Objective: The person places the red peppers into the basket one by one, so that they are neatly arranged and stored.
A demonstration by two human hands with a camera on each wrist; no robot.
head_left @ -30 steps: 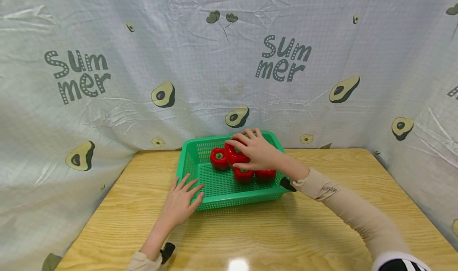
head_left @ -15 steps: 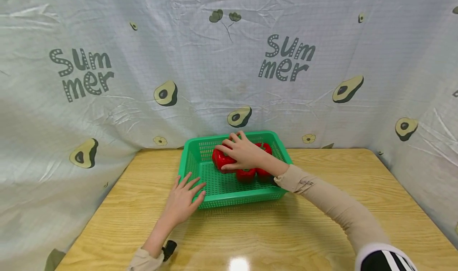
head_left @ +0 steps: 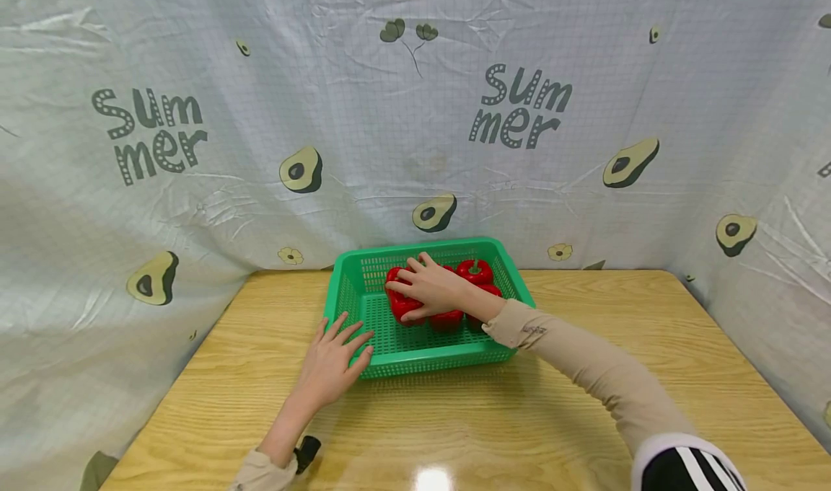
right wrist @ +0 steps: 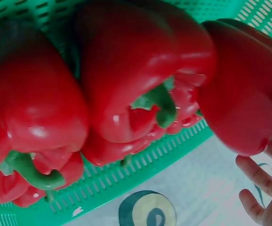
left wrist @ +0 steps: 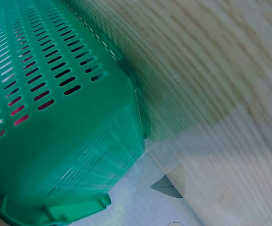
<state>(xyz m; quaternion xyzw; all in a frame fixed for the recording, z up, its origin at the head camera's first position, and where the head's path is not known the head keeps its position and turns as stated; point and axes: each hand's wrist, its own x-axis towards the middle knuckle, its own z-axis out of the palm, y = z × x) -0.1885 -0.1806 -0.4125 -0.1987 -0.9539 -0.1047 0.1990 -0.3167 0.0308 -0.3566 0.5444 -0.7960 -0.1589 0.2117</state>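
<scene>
My right hand (head_left: 431, 289) grips a red bell pepper (head_left: 399, 305) inside the green basket (head_left: 415, 365), fingers over its top and far side and the thumb on its near side. In the right wrist view this pepper (right wrist: 244, 84) hangs at the right, against my fingers (right wrist: 258, 176). Several other red bell peppers (head_left: 475, 272) with green stems sit to its right, partly hidden under my hand and wrist. My left hand (head_left: 330, 361), fingers spread and straight, rests at the basket's near left corner. The left wrist view holds the basket's perforated outer wall (left wrist: 56, 108).
The basket stands on a wooden table (head_left: 454, 426), close to its far edge. Behind the table hangs a pale cloth (head_left: 363, 102) printed with avocados and lettering. A dark wrist camera (head_left: 306, 453) sits at my left wrist.
My right hand has carried the pepper leftward and then lower in the basket, uncovering the peppers at the right. My left hand stays at the basket's corner.
</scene>
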